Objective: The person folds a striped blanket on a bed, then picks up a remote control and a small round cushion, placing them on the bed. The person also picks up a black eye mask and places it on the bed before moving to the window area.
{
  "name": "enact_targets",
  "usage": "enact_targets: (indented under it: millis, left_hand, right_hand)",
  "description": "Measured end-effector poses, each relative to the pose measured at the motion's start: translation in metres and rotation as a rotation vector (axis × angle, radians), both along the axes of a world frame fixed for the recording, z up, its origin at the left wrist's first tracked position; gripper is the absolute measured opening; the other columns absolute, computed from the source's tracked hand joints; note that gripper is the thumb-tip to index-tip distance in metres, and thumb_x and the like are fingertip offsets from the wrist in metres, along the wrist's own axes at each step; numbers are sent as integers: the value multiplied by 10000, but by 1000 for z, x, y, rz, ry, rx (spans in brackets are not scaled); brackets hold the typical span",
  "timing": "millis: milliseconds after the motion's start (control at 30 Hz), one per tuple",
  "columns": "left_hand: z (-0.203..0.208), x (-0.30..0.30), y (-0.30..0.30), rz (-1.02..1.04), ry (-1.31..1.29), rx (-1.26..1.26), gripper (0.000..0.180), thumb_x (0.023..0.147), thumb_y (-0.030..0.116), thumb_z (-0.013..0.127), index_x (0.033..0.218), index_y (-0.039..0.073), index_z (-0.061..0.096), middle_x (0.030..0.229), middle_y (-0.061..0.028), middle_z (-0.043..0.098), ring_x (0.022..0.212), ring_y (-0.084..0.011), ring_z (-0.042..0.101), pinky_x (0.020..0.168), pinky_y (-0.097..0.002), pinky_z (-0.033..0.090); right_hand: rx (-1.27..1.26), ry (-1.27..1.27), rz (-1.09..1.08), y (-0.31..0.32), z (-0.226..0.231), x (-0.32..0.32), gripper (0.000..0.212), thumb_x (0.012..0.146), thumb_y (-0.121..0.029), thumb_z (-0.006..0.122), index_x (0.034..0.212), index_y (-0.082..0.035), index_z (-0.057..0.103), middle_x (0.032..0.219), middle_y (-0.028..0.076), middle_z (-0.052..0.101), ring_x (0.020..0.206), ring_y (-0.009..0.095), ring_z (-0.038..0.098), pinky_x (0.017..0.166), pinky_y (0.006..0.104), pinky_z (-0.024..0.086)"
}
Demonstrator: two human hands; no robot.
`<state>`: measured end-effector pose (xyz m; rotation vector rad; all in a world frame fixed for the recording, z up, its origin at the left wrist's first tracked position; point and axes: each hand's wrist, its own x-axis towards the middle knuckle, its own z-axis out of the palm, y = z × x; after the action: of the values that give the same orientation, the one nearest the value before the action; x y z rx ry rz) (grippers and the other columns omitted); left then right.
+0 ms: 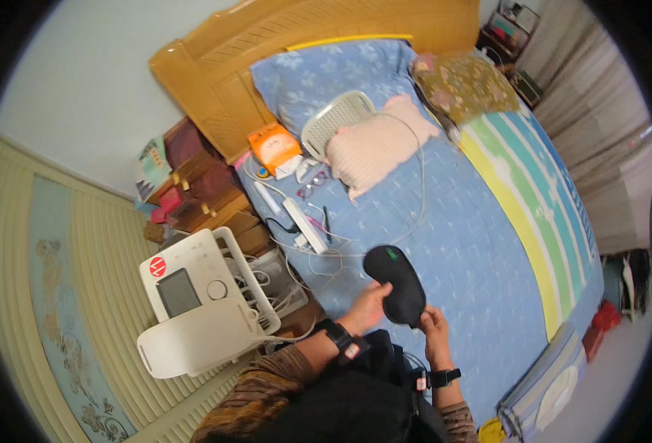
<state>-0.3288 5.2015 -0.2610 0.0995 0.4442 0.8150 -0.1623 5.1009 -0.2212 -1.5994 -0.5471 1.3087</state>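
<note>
A black padded eye mask (pixel 394 286) with a small green label is held up above the blue bed sheet, slanting from upper left to lower right. My left hand (pixel 366 307) is at its left edge, the thumb against the mask and the other fingers partly hidden. At the lower right end, my right hand (pixel 434 326) pinches the mask's edge. Dark straps with small tags circle both wrists.
Left of me stands a white device (pixel 193 284) with a screen and cables. On the bed (pixel 481 273) lie a white power strip (pixel 304 225), glasses (pixel 312 184), an orange packet (pixel 275 148), a pink pillow (pixel 379 145) and a white plastic basket (pixel 337 122). Loose cables trail beyond the mask.
</note>
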Motion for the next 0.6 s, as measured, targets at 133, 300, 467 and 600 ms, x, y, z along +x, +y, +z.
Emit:
enact_targets:
  millis: [133,300,467,600]
  left_hand:
    - [9,-23,32,107,51,62,300,883,27,534,1181,-13,540,1187,-104,599,1117,-247,563,1014,-427,400]
    - [39,-9,38,145,20,137,376,826,-53,532,1196,6,551,1206,-109,591,1163,-237,532,1027,-422,386]
    - [65,8,21,163,130,229,390,829,-73,516,1202,34,550,1210,-91,582,1141,-232,538,1006,-404,399]
    - [78,0,25,197,158,262,366,851,-66,512,1199,39,542,1165,-83,595,1089,-223,565,970,-390,422]
  right_hand:
    - [-143,93,-81,-3,7,9,314,942,-206,540,1196,-22,521,1038,138,648,884,213,638,813,328,511]
    - [-59,341,29,19,23,-11,330,944,-274,551,1168,-33,518,1044,139,644,884,219,640,827,343,512]
    - [87,591,-102,42,24,-23,255,948,-258,549,1108,-60,549,1018,97,650,821,193,649,806,341,518]
    - [180,553,-159,41,23,-11,184,939,-246,566,1031,-87,576,950,28,657,765,124,637,777,326,521]
